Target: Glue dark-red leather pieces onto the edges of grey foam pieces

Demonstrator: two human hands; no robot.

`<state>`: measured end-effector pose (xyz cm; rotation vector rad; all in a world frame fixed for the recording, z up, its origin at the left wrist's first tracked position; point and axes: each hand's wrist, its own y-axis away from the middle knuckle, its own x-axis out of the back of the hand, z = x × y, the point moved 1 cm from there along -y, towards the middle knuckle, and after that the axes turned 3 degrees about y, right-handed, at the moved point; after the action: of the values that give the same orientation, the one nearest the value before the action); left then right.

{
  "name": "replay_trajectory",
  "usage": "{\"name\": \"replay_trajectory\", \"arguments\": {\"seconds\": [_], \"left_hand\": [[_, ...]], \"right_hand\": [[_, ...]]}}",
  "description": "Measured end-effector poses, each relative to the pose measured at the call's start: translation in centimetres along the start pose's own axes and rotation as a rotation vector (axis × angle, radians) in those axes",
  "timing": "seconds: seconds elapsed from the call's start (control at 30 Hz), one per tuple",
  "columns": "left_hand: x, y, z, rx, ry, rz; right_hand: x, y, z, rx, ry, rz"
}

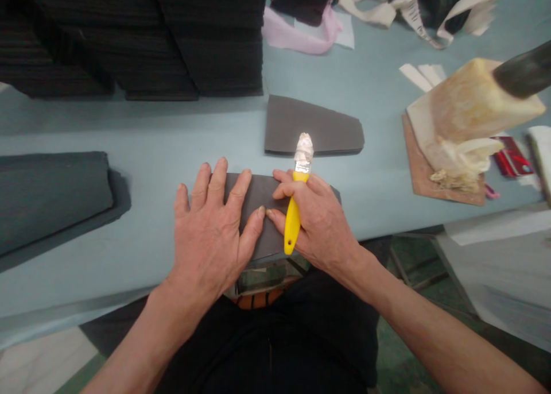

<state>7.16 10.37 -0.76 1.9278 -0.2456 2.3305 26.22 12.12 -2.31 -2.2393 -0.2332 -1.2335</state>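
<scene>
A dark grey sheet (pixel 267 233) lies at the table's front edge beneath both hands. My left hand (pixel 210 227) rests on its left part with fingers spread, its thumb on the sheet. My right hand (pixel 322 221) holds a brush (pixel 293 221) with a yellow handle, the whitish, caked head pointing away from me. The right thumb also touches the sheet, close to the left thumb. Just beyond is a small stack of similar grey tapered pieces (pixel 310 121). Part of the sheet is hidden by the hands.
Tall stacks of black sheets (pixel 206 43) stand at the back left, and dark tapered pieces (pixel 51 199) lie at the left. On the right, a stained pale container (pixel 469 101) sits on a brown board (pixel 413 164). Pink cloth (pixel 297 35) and pale strips (pixel 370 9) lie behind.
</scene>
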Motion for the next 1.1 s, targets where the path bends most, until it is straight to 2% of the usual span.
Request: {"name": "replay_trajectory", "arguments": {"seconds": [0.3,0.47,0.6,0.77,0.87,0.97,1.1], "left_hand": [[-0.1,-0.2,0.1,0.051,-0.044,-0.017],[-0.1,0.0,0.1,0.111,-0.037,-0.123],[0.0,0.1,-0.1,0.117,-0.067,-0.080],[-0.1,-0.4,-0.1,0.120,-0.066,-0.023],[-1.2,-0.7,-0.9,0.122,-0.070,-0.024],[-3.3,-0.9,-2.3,0.091,-0.085,0.015],[-5.8,-1.1,-3.8,0.050,-0.150,0.121]], "right_hand": [[-0.7,-0.3,0.3,0.011,-0.014,0.022],[-1.6,0.0,0.7,0.027,-0.014,0.073],[-2.3,-0.1,0.5,0.011,-0.038,0.090],[-2.4,-0.6,0.1,0.068,0.062,0.168],[-3.6,-0.5,0.2,0.021,0.056,0.157],[-5.5,-0.2,0.8,0.009,0.066,0.168],[-6.9,0.2,2.5,0.012,0.103,0.297]]}}
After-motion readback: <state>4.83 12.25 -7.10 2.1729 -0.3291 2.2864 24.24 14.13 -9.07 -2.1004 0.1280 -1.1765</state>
